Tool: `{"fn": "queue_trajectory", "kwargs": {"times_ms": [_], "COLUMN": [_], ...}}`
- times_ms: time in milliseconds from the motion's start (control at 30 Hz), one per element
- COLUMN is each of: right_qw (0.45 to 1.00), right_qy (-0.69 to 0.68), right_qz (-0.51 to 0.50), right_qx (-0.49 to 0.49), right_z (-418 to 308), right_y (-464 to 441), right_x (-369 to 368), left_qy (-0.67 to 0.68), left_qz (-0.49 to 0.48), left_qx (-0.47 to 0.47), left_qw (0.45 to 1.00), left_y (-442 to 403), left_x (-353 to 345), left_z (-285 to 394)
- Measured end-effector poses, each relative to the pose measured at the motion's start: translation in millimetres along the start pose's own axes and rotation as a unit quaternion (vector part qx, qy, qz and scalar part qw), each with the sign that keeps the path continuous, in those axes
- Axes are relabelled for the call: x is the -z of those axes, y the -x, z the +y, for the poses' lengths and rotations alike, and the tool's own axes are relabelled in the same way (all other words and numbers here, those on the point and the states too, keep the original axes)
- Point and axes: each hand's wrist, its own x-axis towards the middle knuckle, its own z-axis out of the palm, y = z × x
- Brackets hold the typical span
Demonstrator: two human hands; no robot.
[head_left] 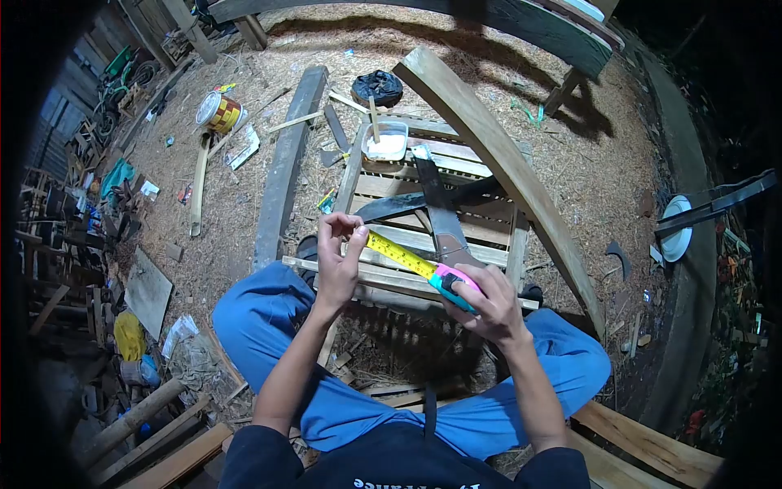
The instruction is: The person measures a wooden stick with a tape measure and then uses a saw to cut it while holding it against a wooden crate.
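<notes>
Between my hands stretches the yellow blade of a tape measure (399,254), partly pulled out. My left hand (340,261) pinches the blade's free end between thumb and fingers. Wrapped round the pink and teal case (453,285) is my right hand (489,303). Below the tape lies a slatted wooden crate (391,186), with dark flat pieces (440,208) crossed on top. A white tub (386,142) with a stick in it sits at the crate's far left corner.
A long curved beam (497,155) leans over the crate's right side. A grey plank (289,163) lies to the left. Farther off are a paint bucket (220,112), a black bag (377,88) and a bench (521,33). A white plate (675,230) is at the right.
</notes>
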Motion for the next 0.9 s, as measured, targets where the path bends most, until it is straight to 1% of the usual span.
{"fn": "queue_trajectory", "kwargs": {"times_ms": [167,233,367,467,533,567,600,667,800,833,900], "right_qw": [1.0,1.0,0.999,0.999,0.999,0.998,0.999,0.995,0.997,0.998,0.998], "right_qy": [-0.01,-0.014,-0.023,-0.028,-0.025,-0.023,-0.02,-0.039,-0.02,-0.013,-0.021], "right_qz": [0.009,0.011,0.017,0.004,-0.025,-0.032,-0.03,-0.058,0.004,-0.004,-0.009], "right_qx": [0.007,0.002,-0.013,-0.032,-0.039,-0.039,-0.041,-0.076,-0.08,-0.066,-0.066], "right_z": [-4.6,-6.6,-10.2,-9.2,-9.6,-10.6,-11.4,-14.6,-14.8,-14.1,-15.5], "right_y": [-5.2,-6.7,-10.5,-9.9,-7.1,-4.3,-0.3,5.6,6.3,4.8,3.6], "right_x": [-2.6,-3.9,-2.4,-1.4,-4.7,-7.9,-10.6,-17.1,-20.0,-16.3,-13.2], "left_qy": [-0.014,-0.001,-0.007,-0.036,-0.063,-0.081,-0.08,-0.036,-0.047,-0.047,-0.072], "left_qz": [0.008,0.004,-0.008,-0.025,-0.006,0.001,-0.003,0.028,0.023,0.025,-0.001], "left_qx": [-0.004,0.011,0.006,0.0,-0.021,-0.01,-0.012,0.01,0.006,0.007,0.016], "left_qw": [1.0,1.0,1.0,0.999,0.998,0.997,0.997,0.999,0.999,0.999,0.997], "left_y": [1.8,0.9,-0.9,-1.4,1.7,2.9,2.3,1.3,0.7,1.5,1.5], "left_x": [2.0,2.6,2.6,0.1,-1.8,-2.2,-5.7,-8.9,-7.4,-6.7,-5.8], "left_z": [-4.1,-5.8,-9.0,-11.7,-16.5,-19.1,-17.9,-15.5,-15.0,-14.8,-14.4]}}
